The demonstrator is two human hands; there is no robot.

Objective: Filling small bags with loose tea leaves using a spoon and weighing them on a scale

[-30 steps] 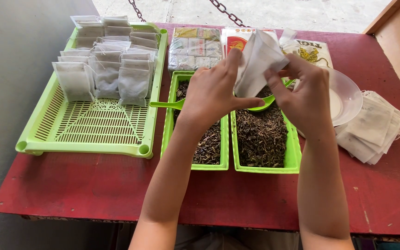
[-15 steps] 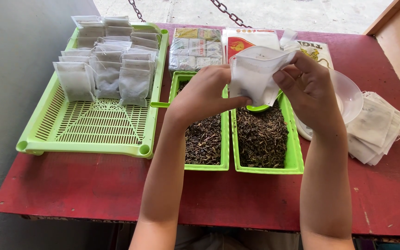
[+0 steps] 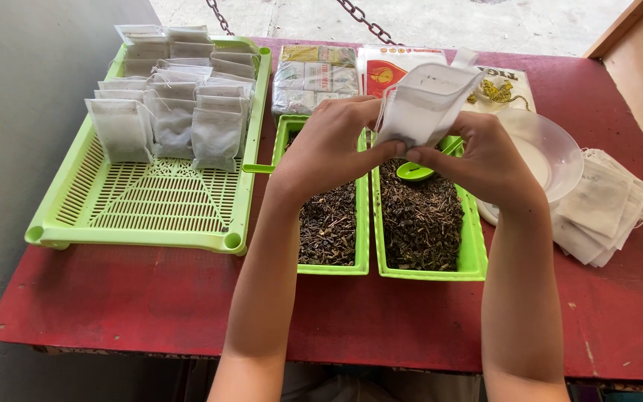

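**Soft filter bag held over the leaf trays**

Above the middle of the red table, in the head view, both hands grasp one small white filter bag. The left hand pinches its lower edge from the left, and the right hand closes on its lower right corner, thumbs meeting under the bag. It hangs tilted over the gap between the two narrow green trays of dried leaves, clear of both.

The bag looks thin, light and limp, likely a paper-like mesh that creases easily and could tear if pulled hard. Its mouth gapes at the top, so a hold near the rim or along the side seams seems the safest grip; squeezing the belly would spill whatever is inside.

A green scoop lies in the right tray, just under the bag. Toward the table's left edge, a large green basket tray carries rows of filled bags. Near the right edge lie a clear plastic bowl and a stack of empty bags.
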